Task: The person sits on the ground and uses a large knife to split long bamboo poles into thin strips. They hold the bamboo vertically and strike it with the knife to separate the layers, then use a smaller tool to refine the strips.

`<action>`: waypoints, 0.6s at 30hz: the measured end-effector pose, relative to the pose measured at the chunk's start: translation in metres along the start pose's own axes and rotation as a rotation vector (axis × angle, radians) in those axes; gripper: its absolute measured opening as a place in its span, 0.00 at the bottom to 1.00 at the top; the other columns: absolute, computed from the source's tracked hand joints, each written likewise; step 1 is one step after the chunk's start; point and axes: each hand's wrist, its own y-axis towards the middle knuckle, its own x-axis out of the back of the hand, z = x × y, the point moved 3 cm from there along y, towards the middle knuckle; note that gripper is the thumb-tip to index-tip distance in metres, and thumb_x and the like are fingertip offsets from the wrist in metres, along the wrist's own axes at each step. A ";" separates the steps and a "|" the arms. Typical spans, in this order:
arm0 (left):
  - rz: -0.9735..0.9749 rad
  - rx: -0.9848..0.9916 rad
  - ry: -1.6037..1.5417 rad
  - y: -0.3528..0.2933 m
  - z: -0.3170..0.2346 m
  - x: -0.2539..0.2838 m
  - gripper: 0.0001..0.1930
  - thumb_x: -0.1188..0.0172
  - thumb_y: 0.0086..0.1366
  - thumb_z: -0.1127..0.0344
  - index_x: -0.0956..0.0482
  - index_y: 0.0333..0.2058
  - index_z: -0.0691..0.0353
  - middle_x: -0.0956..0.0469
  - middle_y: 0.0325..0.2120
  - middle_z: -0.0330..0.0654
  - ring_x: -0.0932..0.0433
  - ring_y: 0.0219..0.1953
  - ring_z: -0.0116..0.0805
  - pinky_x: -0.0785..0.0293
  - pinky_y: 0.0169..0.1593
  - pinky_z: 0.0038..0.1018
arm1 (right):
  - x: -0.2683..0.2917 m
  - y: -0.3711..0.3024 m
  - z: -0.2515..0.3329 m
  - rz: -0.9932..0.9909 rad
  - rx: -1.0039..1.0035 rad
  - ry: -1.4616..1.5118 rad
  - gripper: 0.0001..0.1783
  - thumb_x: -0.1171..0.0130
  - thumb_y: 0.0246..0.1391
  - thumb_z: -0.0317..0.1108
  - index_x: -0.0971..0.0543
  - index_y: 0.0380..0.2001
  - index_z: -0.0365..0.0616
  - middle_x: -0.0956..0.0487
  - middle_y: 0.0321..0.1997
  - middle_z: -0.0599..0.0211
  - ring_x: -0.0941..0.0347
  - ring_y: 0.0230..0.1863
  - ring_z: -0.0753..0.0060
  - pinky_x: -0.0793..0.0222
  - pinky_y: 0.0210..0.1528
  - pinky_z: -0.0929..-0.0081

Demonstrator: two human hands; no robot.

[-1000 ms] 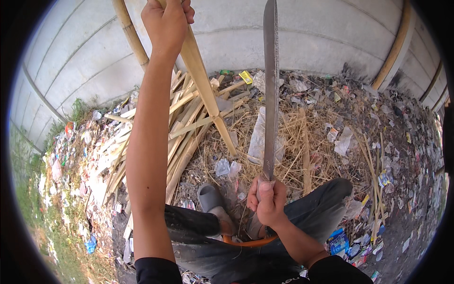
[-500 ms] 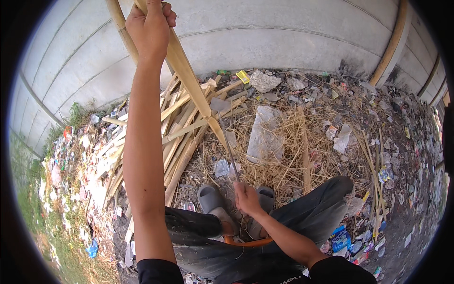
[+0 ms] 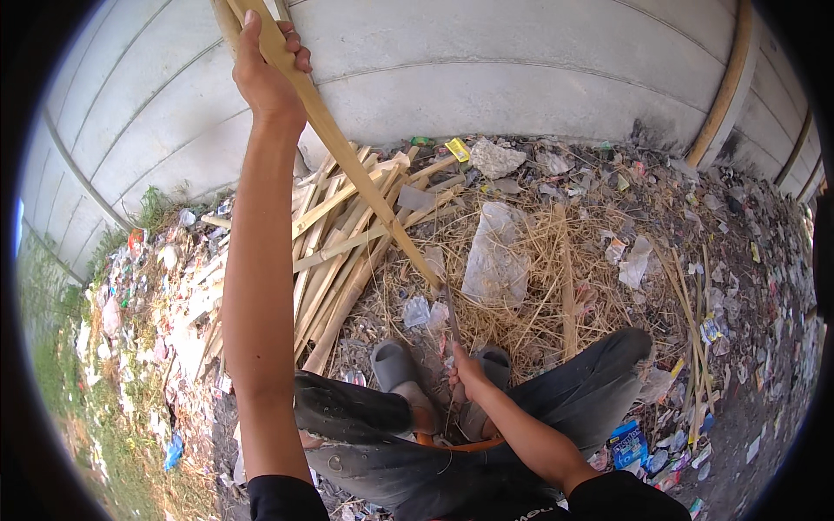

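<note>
A long pale bamboo strip slants across the upper middle, from the wall down toward my feet. Near its upper part my left hand is closed round it, thumb along one face and fingers curled over the far edge. My right hand grips a knife with a long, narrow dark blade, low between my knees. The blade's tip is at the strip's lower end; whether they touch I cannot tell. The knife's handle is hidden in my fist.
Split bamboo strips lie piled left of centre, partly behind my left forearm. Straw-like shavings and a whitish sheet cover the ground ahead. Litter surrounds my grey clogs. A concrete wall stands behind, with a bamboo post at right.
The blade has gone from alongside the strip to its lower end. The strip's lower end has shifted right and nearer. My left thumb now lies flatter along the strip.
</note>
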 end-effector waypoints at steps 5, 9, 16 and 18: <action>-0.027 0.080 0.043 -0.002 0.009 -0.024 0.20 0.42 0.69 0.48 0.31 0.35 0.61 0.33 0.22 0.37 0.35 0.21 0.30 0.40 0.27 0.25 | -0.030 -0.086 0.084 0.129 0.304 -0.097 0.30 0.46 0.66 0.64 0.30 0.27 0.46 0.33 0.17 0.74 0.37 0.13 0.78 0.36 0.18 0.72; -0.001 0.041 0.086 0.009 0.023 -0.043 0.18 0.42 0.72 0.52 0.34 0.26 0.54 0.41 0.16 0.29 0.43 0.15 0.22 0.48 0.20 0.23 | -0.051 -0.191 0.192 0.273 0.761 -0.125 0.31 0.53 0.70 0.61 0.31 0.26 0.44 0.34 0.16 0.73 0.38 0.12 0.79 0.38 0.16 0.76; 0.209 -0.021 0.063 0.005 0.039 -0.064 0.22 0.43 0.73 0.52 0.39 0.20 0.48 0.47 0.14 0.25 0.50 0.14 0.19 0.55 0.18 0.23 | -0.056 -0.279 0.225 0.499 1.171 0.202 0.31 0.59 0.72 0.61 0.32 0.28 0.43 0.34 0.16 0.73 0.36 0.14 0.81 0.37 0.18 0.77; 0.192 -0.018 0.071 0.000 0.042 -0.078 0.22 0.44 0.73 0.52 0.39 0.21 0.48 0.47 0.14 0.25 0.50 0.14 0.19 0.55 0.18 0.23 | -0.045 -0.247 0.179 0.406 1.052 0.001 0.32 0.58 0.71 0.64 0.32 0.29 0.44 0.35 0.16 0.72 0.36 0.14 0.81 0.36 0.18 0.76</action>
